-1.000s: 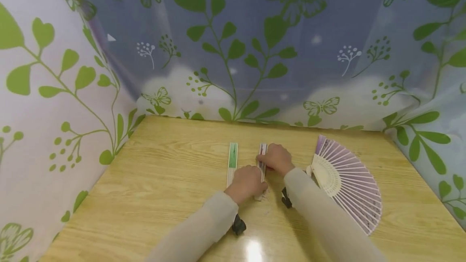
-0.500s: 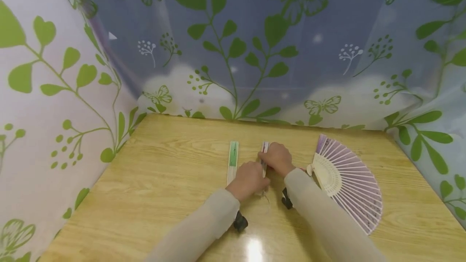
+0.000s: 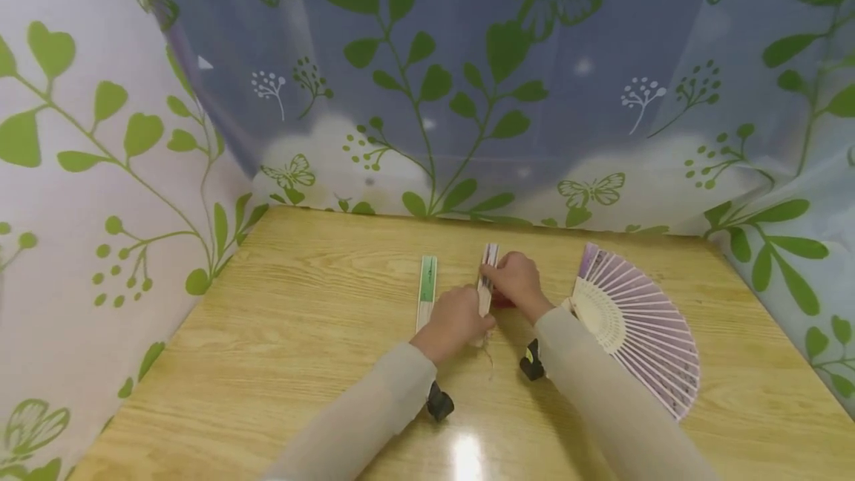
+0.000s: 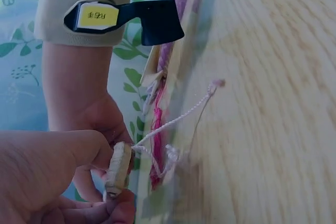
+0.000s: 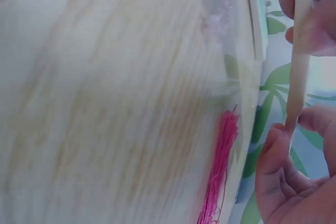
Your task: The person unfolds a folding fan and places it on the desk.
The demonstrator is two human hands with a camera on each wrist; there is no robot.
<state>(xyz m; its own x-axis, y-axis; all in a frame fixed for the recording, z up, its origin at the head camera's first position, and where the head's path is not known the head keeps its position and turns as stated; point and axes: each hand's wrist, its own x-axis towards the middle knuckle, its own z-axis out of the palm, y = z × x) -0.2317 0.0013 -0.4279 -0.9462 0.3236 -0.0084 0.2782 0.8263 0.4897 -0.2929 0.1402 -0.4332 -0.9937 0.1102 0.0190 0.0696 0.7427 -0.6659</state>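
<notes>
A folded fan [image 3: 486,295] with pale ribs is held between both hands, seen edge-on in the right wrist view. My left hand [image 3: 457,321] grips its lower end, where a white cord [image 4: 181,114] trails from the ribs. Farther up, my right hand [image 3: 517,280] pinches the fan between thumb and fingers. Just left of the hands lies a second folded fan [image 3: 427,280], with a green outer panel; the left hand hides its lower part. An opened purple fan [image 3: 654,325] spreads on the table beside the right forearm.
A pink tassel [image 5: 220,166] lies on the wooden table [image 3: 300,332] close to the right hand. Patterned cloth [image 3: 441,132] with green leaves hangs along the back and both sides of the table. Each sleeve carries a black wrist mount [image 3: 532,361].
Both hands have shifted slightly with the held fan, whose upper end now shows farther up and to the right. The green folded fan and the purple fan stay in place.
</notes>
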